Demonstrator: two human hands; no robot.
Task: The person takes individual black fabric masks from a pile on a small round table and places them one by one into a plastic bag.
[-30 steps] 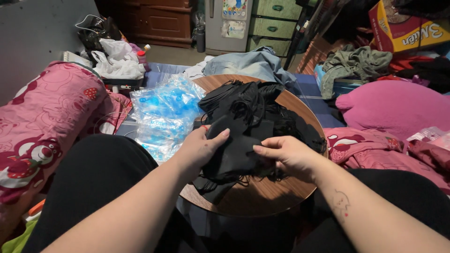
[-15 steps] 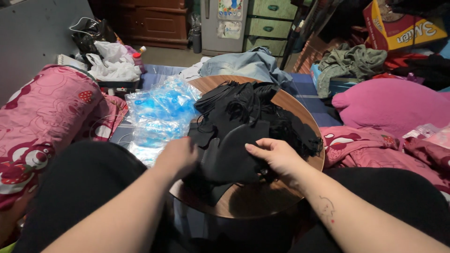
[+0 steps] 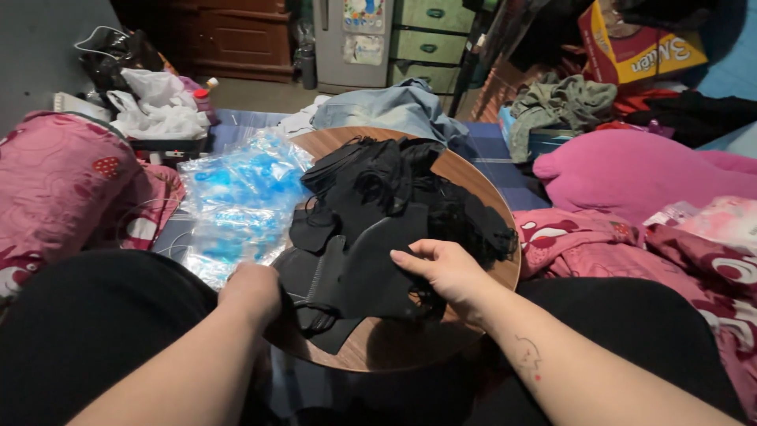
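My left hand [image 3: 254, 290] is gripping the near edge of a black cloth piece [image 3: 355, 272], while my right hand [image 3: 445, 270] is lying loose on it. It is topping a black pile [image 3: 394, 197] on the round tray [image 3: 473, 185]; plastic bags [image 3: 236, 201] are lying beyond.

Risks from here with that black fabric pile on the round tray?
The heap of black fabric pieces with thin loops looks tangled; lifting one may drag others. The left hand grips pieces at the round wooden tray's near edge, so some may slip off. The right hand only rests on top.
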